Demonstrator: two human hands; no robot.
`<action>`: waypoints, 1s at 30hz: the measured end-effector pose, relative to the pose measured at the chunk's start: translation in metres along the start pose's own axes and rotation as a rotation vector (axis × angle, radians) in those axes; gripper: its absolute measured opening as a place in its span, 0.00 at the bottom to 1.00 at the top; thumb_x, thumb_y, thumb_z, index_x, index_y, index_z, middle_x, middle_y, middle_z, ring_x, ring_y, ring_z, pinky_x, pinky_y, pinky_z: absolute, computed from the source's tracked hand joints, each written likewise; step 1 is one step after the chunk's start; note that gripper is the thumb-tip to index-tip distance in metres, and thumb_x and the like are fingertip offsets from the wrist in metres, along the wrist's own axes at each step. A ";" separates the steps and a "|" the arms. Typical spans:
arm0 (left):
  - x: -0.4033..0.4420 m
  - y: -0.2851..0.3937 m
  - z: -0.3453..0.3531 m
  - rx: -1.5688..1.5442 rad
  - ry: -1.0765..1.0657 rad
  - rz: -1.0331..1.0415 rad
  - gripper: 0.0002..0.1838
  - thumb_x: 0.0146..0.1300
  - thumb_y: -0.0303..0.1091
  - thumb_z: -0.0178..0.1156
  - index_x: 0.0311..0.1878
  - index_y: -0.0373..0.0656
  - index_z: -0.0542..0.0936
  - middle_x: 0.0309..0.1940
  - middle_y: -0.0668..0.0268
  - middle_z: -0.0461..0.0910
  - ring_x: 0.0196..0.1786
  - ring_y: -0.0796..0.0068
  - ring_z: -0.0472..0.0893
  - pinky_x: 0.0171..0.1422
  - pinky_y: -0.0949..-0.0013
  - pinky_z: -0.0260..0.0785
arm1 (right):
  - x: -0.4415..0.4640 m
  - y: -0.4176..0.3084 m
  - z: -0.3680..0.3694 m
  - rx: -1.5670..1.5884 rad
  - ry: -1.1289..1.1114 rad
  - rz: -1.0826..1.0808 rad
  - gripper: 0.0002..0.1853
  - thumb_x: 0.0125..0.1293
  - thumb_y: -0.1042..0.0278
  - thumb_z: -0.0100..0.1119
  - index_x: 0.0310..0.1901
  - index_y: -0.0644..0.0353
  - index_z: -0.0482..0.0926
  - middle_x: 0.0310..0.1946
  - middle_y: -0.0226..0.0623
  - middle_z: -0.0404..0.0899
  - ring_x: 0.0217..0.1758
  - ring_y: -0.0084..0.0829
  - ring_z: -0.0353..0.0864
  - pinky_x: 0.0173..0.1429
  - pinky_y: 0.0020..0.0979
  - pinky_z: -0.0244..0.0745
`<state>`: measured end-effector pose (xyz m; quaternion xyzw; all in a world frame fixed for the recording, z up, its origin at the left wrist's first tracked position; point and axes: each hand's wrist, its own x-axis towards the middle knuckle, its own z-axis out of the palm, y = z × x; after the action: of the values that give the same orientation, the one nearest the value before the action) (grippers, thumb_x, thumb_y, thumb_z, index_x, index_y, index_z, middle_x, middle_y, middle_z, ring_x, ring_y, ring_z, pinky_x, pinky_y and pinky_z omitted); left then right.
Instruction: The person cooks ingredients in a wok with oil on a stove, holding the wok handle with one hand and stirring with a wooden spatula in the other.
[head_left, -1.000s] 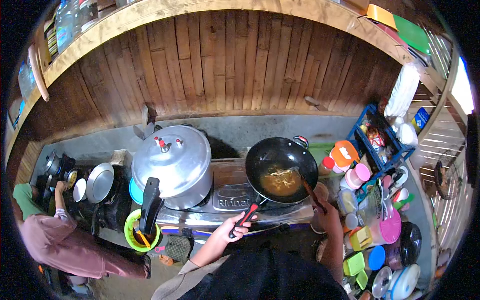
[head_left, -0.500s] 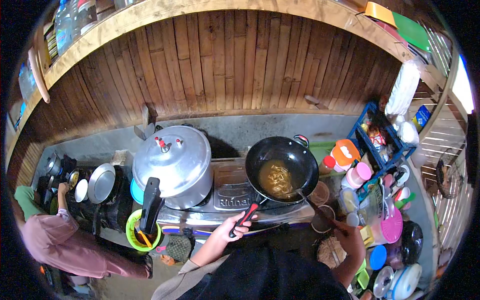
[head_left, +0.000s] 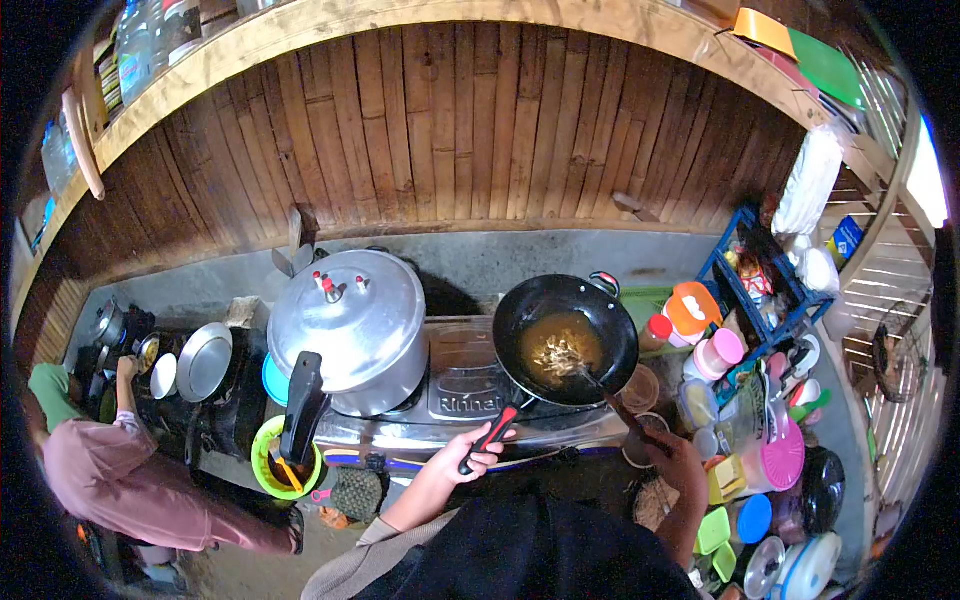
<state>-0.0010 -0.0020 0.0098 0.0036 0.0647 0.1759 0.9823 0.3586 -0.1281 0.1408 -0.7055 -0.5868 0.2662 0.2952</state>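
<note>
My left hand [head_left: 464,456] is wrapped round the black-and-red handle of a black wok [head_left: 514,320]. The wok sits on the right side of the gas stove [head_left: 465,372]. Brownish liquid and a clump of pale strips of food [head_left: 560,354] lie in it. In my right hand [head_left: 676,466] is a long dark-handled spatula [head_left: 622,408], whose tip touches the food inside the wok. The fingers of that hand are partly in shadow. Left of the wok stands a large silver pressure cooker [head_left: 350,310] with a black handle.
Jars and plastic containers crowd the right side, including a pink lid [head_left: 781,452] and a blue crate [head_left: 770,330]. A green bucket [head_left: 312,470] stands below the pressure cooker. At far left another person [head_left: 130,480] reaches towards pans near a metal pan [head_left: 204,365].
My right hand has moved left and slightly up, pushing the spatula further into the wok. The food is bunched differently near its tip. My left hand stays on the handle.
</note>
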 end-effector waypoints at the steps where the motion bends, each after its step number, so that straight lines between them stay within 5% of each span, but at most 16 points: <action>1: 0.000 0.000 -0.001 -0.004 -0.001 -0.006 0.23 0.72 0.48 0.47 0.61 0.41 0.65 0.27 0.71 0.65 0.19 0.87 0.63 0.15 0.85 0.54 | 0.006 0.002 0.006 0.040 -0.021 -0.011 0.19 0.61 0.73 0.60 0.55 0.61 0.77 0.48 0.43 0.81 0.51 0.29 0.79 0.55 0.31 0.71; 7: 0.001 0.001 -0.005 -0.024 -0.008 -0.016 0.25 0.72 0.48 0.46 0.64 0.42 0.63 0.27 0.71 0.65 0.19 0.86 0.62 0.16 0.85 0.56 | 0.060 0.036 0.060 0.054 0.119 -0.284 0.21 0.61 0.73 0.61 0.57 0.56 0.75 0.45 0.51 0.81 0.48 0.38 0.82 0.52 0.33 0.73; 13: 0.000 0.000 0.002 0.002 0.033 0.003 0.24 0.72 0.48 0.46 0.61 0.41 0.65 0.26 0.71 0.65 0.19 0.87 0.62 0.15 0.86 0.54 | 0.088 0.010 0.081 0.000 0.213 -0.202 0.19 0.64 0.68 0.57 0.57 0.57 0.74 0.47 0.53 0.79 0.50 0.51 0.79 0.53 0.38 0.74; 23: 0.000 0.005 -0.007 -0.020 0.009 -0.014 0.25 0.71 0.48 0.46 0.64 0.43 0.64 0.27 0.71 0.65 0.19 0.85 0.63 0.15 0.85 0.54 | 0.088 0.008 0.064 0.045 0.260 -0.185 0.17 0.65 0.67 0.56 0.55 0.58 0.76 0.47 0.54 0.79 0.49 0.51 0.80 0.53 0.39 0.74; 25: 0.000 0.005 -0.007 -0.006 0.018 -0.016 0.25 0.71 0.49 0.47 0.63 0.43 0.64 0.27 0.71 0.65 0.19 0.86 0.63 0.15 0.85 0.54 | 0.066 -0.041 0.040 0.022 0.110 0.230 0.18 0.65 0.69 0.57 0.55 0.62 0.75 0.42 0.51 0.81 0.46 0.40 0.82 0.50 0.34 0.73; 30: 0.000 0.003 -0.002 0.010 0.032 0.001 0.24 0.71 0.48 0.47 0.62 0.42 0.65 0.26 0.72 0.64 0.19 0.86 0.62 0.15 0.85 0.54 | 0.048 0.021 0.028 -0.076 0.164 -0.016 0.18 0.63 0.68 0.58 0.54 0.63 0.76 0.43 0.52 0.81 0.47 0.40 0.82 0.51 0.35 0.73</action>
<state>-0.0028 0.0009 0.0082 0.0058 0.0815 0.1759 0.9810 0.3603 -0.0808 0.1048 -0.7309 -0.5758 0.1829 0.3173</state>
